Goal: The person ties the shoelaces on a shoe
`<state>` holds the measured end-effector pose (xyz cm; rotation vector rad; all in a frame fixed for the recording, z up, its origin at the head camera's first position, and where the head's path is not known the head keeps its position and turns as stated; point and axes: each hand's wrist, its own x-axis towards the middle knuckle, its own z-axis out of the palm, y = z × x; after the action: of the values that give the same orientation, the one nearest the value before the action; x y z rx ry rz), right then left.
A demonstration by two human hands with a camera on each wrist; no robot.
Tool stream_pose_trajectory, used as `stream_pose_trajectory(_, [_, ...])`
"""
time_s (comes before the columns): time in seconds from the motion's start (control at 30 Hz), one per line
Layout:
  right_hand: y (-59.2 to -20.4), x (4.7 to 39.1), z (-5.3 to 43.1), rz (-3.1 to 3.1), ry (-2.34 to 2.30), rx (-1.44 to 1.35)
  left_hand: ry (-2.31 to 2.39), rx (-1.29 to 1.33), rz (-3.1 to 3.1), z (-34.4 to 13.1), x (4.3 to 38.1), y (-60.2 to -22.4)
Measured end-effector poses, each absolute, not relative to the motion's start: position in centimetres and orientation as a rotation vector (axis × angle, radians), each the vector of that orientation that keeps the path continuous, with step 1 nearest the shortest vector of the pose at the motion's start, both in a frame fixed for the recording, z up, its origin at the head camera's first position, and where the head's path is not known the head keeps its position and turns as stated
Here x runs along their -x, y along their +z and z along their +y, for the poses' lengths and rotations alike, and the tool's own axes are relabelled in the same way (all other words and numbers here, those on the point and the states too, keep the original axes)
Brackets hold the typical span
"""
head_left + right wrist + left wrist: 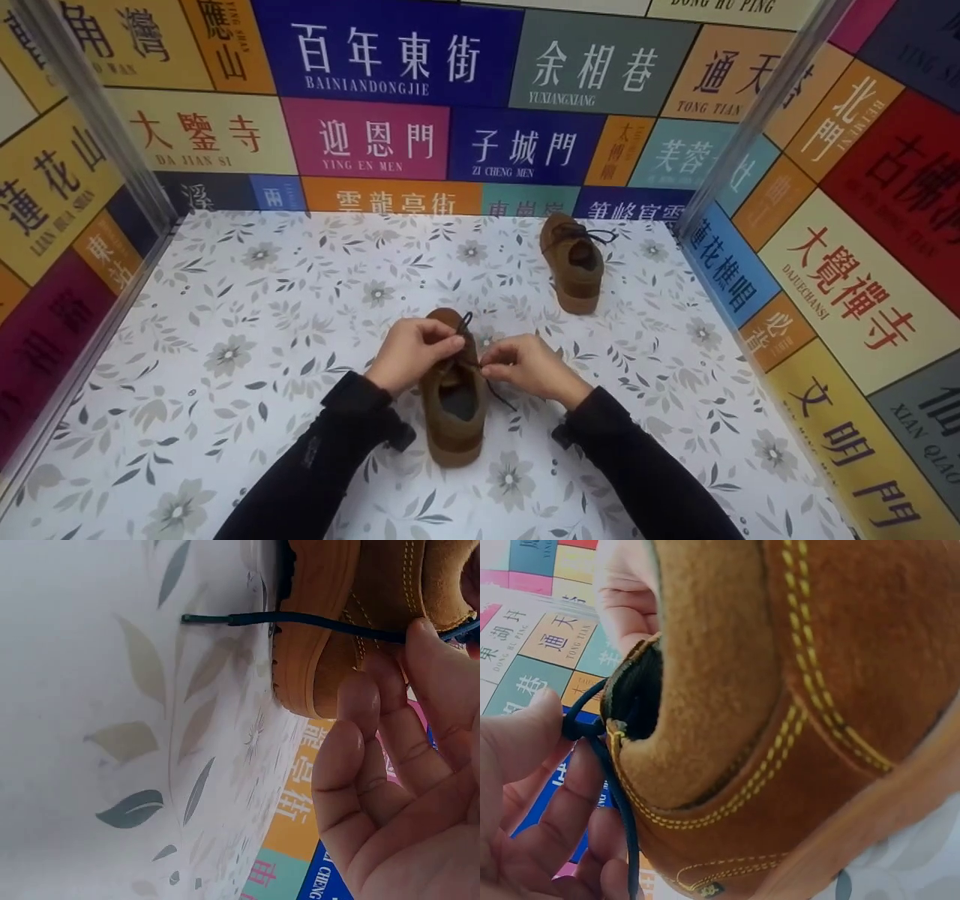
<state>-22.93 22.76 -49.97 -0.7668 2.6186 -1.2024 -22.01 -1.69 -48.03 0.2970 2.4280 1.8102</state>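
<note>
A brown suede shoe (455,450) with yellow stitching sits upright on the floral surface, its heel towards me. Over its tongue my left hand (411,352) pinches a dark blue shoelace (585,699), which stands up in a loop by the fingertips. On the shoe's right side my right hand (534,367) pinches the other part of the lace (330,624) between thumb and forefinger. The tipped lace end hangs free beyond those fingers. From the left wrist, the shoe's collar (712,690) fills much of the view, and the knot area is partly hidden by fingers.
A second brown shoe (577,289), with its laces lying loose on top, stands farther back to the right. The white surface (300,420) bears grey flowers and leaves. Colourful panels with Chinese lettering (367,142) wall in the back and both sides.
</note>
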Motion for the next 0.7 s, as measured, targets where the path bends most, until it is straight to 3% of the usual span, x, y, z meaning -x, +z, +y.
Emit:
stream_pose_trajectory(0.4, [-48.9,23.4,22.4,2.390,-1.528,0.462,1.940,-0.221,2.208,-2.0,21.9,-48.2])
stream_pose_trajectory(0.7, [-49.2,23.2,20.9,1.806,-2.060,0.301,1.938,-0.177,2.204,-1.8,21.9,-48.4])
